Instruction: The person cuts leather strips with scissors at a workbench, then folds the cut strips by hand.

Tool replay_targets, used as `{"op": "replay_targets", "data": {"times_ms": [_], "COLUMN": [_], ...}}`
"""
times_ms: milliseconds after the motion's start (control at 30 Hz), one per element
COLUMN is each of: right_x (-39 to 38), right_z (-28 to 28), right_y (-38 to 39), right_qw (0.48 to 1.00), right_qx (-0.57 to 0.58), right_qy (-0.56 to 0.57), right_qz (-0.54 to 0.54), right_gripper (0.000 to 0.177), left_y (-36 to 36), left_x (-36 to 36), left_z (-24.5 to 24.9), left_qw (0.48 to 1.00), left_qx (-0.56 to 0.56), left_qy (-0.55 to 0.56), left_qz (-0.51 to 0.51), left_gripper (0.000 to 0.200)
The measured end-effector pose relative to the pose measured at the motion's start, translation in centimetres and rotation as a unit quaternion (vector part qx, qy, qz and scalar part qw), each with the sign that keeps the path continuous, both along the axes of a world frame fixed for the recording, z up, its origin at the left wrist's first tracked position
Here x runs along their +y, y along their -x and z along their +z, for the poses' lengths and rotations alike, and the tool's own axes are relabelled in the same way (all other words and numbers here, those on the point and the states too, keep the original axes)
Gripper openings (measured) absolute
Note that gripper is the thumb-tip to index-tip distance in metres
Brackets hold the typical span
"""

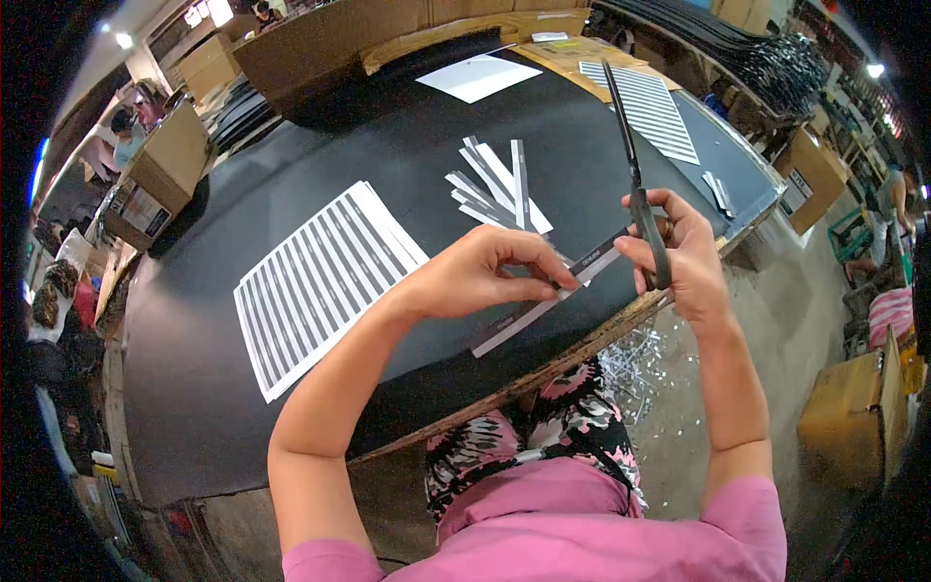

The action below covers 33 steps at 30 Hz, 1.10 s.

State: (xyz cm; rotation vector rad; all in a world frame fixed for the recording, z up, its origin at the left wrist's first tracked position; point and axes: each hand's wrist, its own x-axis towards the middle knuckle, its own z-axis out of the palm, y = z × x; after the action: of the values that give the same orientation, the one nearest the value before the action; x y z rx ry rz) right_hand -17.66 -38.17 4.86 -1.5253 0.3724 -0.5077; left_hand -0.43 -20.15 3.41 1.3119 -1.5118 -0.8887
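A long black-and-white paper strip (514, 328) stretches between my two hands over the table's front edge. The fingers and thumb of my left hand (495, 272) pinch it near its middle. My right hand (687, 254) has a pair of black-handled scissors (640, 189) looped on its fingers, blades pointing up and away from the strip. Thumb and fingertips of that same hand also touch the strip's right end. Beyond my left hand lies a loose fan of cut paper strips (499, 184). To its left rests a stack of striped printed sheets (325, 281).
The black-topped table (213, 407) carries a white sheet (479, 77) at the back and another striped sheet (645, 107) at the back right. A few small strips (718, 194) lie near the right edge. Paper scraps (635, 369) litter the floor. Cardboard boxes (160, 179) stand around.
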Motion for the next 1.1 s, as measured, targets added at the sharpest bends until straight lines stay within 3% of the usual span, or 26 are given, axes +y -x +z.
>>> {"op": "replay_targets", "data": {"times_ms": [233,400,667,867,933,1000,1100], "right_x": [-0.3,-0.4,-0.3,0.3,0.0,0.4,2.5], "right_z": [0.9,1.0,0.9,1.4,0.7,-0.1,-0.5], "right_y": [-0.4,-0.8,-0.7,2.0,4.5,7.2,9.7], "right_qw": [1.0,0.999,0.998,0.995,0.992,0.98,0.957], "right_qx": [0.012,0.016,0.031,0.016,-0.052,0.05,0.195], "right_qy": [0.007,0.012,0.017,0.088,0.105,0.16,0.059], "right_qz": [0.025,0.041,0.05,-0.05,0.04,0.109,0.207], "right_gripper": [0.044,0.044,0.043,0.049,0.06,0.069,0.063], "left_y": [-0.4,-0.6,-0.8,-1.7,-2.3,-2.5,-2.9], "left_x": [0.2,0.3,0.4,0.8,1.0,1.3,1.4], "left_z": [0.3,-0.1,-0.1,0.1,0.0,0.2,0.0], "left_qw": [0.999,0.996,0.996,0.995,0.993,0.992,0.992], "left_qx": [-0.019,0.071,0.07,0.078,0.092,0.1,0.104], "left_qy": [0.01,-0.013,-0.03,-0.037,-0.054,-0.074,-0.064], "left_qz": [-0.027,-0.042,-0.052,-0.055,-0.045,-0.021,-0.017], "left_gripper": [0.027,0.027,0.028,0.031,0.033,0.032,0.032]}}
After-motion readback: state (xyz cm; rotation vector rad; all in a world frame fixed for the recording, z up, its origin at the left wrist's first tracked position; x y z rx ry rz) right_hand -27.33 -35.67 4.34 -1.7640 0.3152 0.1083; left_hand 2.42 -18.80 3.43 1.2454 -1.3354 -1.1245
